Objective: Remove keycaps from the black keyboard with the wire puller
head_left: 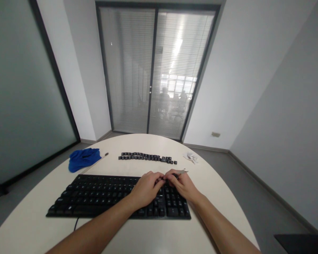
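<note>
A black keyboard (103,193) lies across the table in front of me. Both hands meet over the upper right part of it, fingertips close together. My left hand (148,188) is closed, thumb and fingers bent inward; whatever they pinch is hidden. In my right hand (184,185), also closed, is a slim grey tool (182,171) whose end sticks out above the knuckles; its kind is unclear. Beyond the keyboard, loose black keycaps (141,156) are lined up in two uneven rows.
At the left lies a crumpled blue cloth (84,158), beside a thin stick-handled brush (96,163) with a dark tip. A crumpled white tissue (192,157) is at the far right of the rounded table (222,218). A cable (76,224) leaves the keyboard's near edge.
</note>
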Action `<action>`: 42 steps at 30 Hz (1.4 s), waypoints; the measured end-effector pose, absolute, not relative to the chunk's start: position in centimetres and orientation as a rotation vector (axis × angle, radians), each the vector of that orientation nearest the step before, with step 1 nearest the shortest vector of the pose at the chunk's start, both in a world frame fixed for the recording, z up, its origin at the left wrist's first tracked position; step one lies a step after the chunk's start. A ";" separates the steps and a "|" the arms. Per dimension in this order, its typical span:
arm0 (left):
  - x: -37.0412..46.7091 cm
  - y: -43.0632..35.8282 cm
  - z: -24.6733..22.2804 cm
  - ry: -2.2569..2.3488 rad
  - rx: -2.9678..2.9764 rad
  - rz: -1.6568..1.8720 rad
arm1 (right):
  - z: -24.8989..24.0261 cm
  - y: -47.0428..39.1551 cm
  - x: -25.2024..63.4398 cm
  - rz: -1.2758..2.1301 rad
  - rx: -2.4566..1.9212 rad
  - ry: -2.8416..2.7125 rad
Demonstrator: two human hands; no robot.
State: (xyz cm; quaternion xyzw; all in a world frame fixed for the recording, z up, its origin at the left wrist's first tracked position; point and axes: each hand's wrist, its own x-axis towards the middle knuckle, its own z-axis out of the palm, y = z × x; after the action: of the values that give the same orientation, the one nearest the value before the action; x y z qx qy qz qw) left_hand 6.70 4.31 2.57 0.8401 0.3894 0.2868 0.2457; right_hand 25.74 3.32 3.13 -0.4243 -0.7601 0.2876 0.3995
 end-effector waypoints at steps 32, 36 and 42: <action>6.0 5.2 3.8 0.702 1.709 0.778 | 2.4 4.2 26.2 0.915 -1.049 -1.645; 6.0 5.0 3.8 0.728 1.728 0.770 | 2.4 4.2 26.3 0.916 -1.057 -1.628; 6.1 5.1 3.3 0.758 1.789 0.803 | 2.4 4.2 26.2 0.924 -1.047 -1.615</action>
State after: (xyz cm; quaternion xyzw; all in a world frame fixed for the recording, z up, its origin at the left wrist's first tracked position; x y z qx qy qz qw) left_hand 6.09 5.11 3.29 0.7386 0.3128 0.3316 0.4967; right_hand 26.24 4.19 2.37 -0.4295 -0.6625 0.3792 0.4825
